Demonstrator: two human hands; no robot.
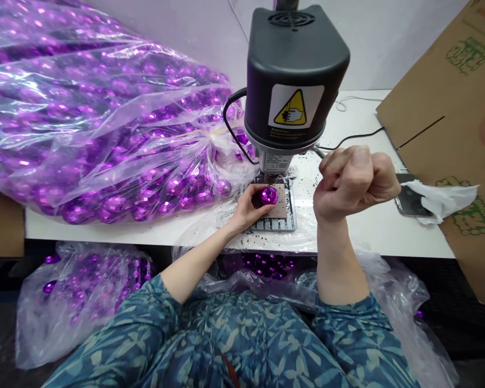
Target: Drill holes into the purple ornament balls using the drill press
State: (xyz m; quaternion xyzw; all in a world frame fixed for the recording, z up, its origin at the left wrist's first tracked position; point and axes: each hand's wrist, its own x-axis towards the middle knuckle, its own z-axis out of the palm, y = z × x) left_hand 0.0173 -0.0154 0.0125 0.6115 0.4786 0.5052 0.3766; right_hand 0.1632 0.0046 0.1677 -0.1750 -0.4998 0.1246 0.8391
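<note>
My left hand (248, 209) grips a shiny purple ball (270, 196) between thumb and fingers. The ball rests on a brown board (282, 207) over the slotted metal base (291, 223) of a drill press (295, 59). Right above the ball is the drill's chuck (270, 178); whether the tip touches the ball I cannot tell. My right hand (353, 183) is raised to the right of the machine, its fingers wrapped in a fist at the end of a lever (319, 152). Most of that lever is hidden by the fist.
A big clear bag of purple balls (105, 134) fills the left of the white table (388, 231). Another bag (84, 285) hangs below. Cardboard (440, 145) stands at right, near a phone (410, 199) with white tissue (444, 199). Dark shavings and cables lie about.
</note>
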